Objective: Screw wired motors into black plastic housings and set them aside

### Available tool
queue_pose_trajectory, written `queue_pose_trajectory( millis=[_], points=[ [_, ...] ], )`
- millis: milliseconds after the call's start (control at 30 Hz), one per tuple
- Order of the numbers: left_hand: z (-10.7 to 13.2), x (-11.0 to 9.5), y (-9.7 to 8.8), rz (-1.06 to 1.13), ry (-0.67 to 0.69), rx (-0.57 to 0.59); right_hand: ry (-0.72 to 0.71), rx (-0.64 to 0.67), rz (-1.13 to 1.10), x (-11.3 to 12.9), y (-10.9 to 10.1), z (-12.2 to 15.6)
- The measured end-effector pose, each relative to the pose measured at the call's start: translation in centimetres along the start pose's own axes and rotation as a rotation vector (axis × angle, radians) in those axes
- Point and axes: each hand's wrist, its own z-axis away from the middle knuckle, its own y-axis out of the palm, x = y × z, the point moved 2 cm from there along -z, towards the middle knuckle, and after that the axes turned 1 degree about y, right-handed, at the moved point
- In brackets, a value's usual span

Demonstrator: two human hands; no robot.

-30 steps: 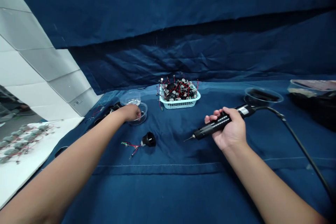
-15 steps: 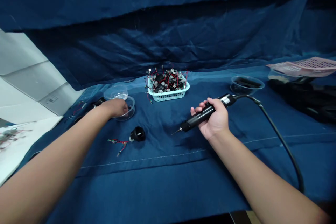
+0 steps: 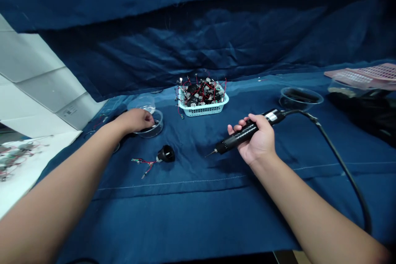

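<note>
As I watched from my remote station, the right hand (image 3: 258, 142) was wrapped firmly around a black electric screwdriver (image 3: 244, 137), bit pointing left, while the left hand (image 3: 135, 120) curled at the rim of a clear plastic bowl (image 3: 157, 128) (any pinch there, I couldn't tell), just far of a black part (image 3: 166, 154) trailing red wires.

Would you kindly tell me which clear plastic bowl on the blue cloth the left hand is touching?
The round clear plastic bowl at the left, under the left hand; the other clear bowl, holding dark parts, sits far right.
</note>
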Motion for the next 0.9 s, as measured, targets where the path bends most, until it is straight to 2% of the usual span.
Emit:
queue_pose_trajectory(
  millis=[100, 200, 300, 400, 467, 567, 700, 800, 900],
  points=[
    [2.3, -0.8, -0.7, 0.072, -0.031, -0.025, 0.007, -0.009, 0.0, 0.1, 0.1, 0.1],
    [5.7, -2.8, -0.3, 0.302, 0.026, -0.129, 0.008, -0.021, 0.003, 0.2, 0.2, 0.3],
    [9.0, -6.5, 1.5, 0.507, 0.248, -0.2, 0.009, -0.031, 0.013, 0.3, 0.4, 0.6],
    [11.2, -10.3, 4.2, 0.465, 0.5, -0.241, 0.013, -0.024, 0.018, 0.4, 0.5, 1.0],
    [11.9, -11.9, 5.9, 0.389, 0.585, -0.294, 0.02, -0.021, 0.022, 0.5, 0.6, 1.2],
    [12.4, -12.7, 7.6, 0.241, 0.665, -0.325, 0.029, -0.014, 0.042, 0.5, 0.8, 1.7],
    [12.6, -12.8, 8.6, 0.135, 0.752, -0.284, 0.035, 0.046, 0.077, 0.3, 0.9, 2.5],
    [12.7, -13.0, 8.9, 0.148, 0.763, -0.249, 0.045, 0.114, 0.105, 0.0, 1.1, 3.1],
    [13.0, -13.3, 9.0, 0.258, 0.72, -0.233, 0.043, 0.158, 0.132, 0.0, 1.2, 3.6]
  ],
)
